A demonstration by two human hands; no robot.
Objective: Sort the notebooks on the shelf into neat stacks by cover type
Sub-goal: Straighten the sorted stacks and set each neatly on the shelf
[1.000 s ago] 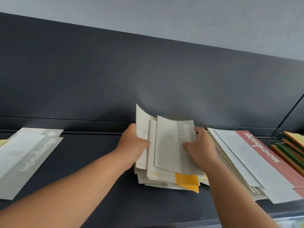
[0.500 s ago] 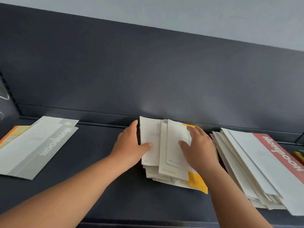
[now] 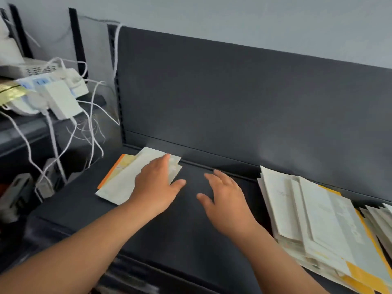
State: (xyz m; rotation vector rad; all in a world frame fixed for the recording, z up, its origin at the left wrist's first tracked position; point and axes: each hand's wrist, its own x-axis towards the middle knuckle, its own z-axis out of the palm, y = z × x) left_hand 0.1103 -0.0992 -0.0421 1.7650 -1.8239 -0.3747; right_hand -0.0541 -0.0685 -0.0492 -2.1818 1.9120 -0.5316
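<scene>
A dark grey shelf is running beneath both of the person's forearms. A matching dark back panel is standing upright beyond the fingertips, and a pale wall is showing above it. Well out past the left hand, on a neighbouring rack, white plug adapters are sitting in a cluster with white cables dangling from them in loose loops (the picture is blurring here, so finer detail is not readable). The left hand is lying flat with its fingers straight and close together on a small stack of pale notebooks. Its thumb is sticking out sideways over bare shelf. The stack is extending from under the palm towards the outer side of that hand, and an orange-edged notebook is peeking out from beneath it on the far outer side. The right hand is holding nothing. Its fingers are spread and its palm is facing down over bare shelf just beside the left thumb; whether it is touching the surface cannot be told. To the outer side of the right hand, a large heap of notebooks is lying fanned and uneven, with pale covers on top and yellow ones showing at the edges. A further pile is lying beyond that, cut off by the frame's edge.
</scene>
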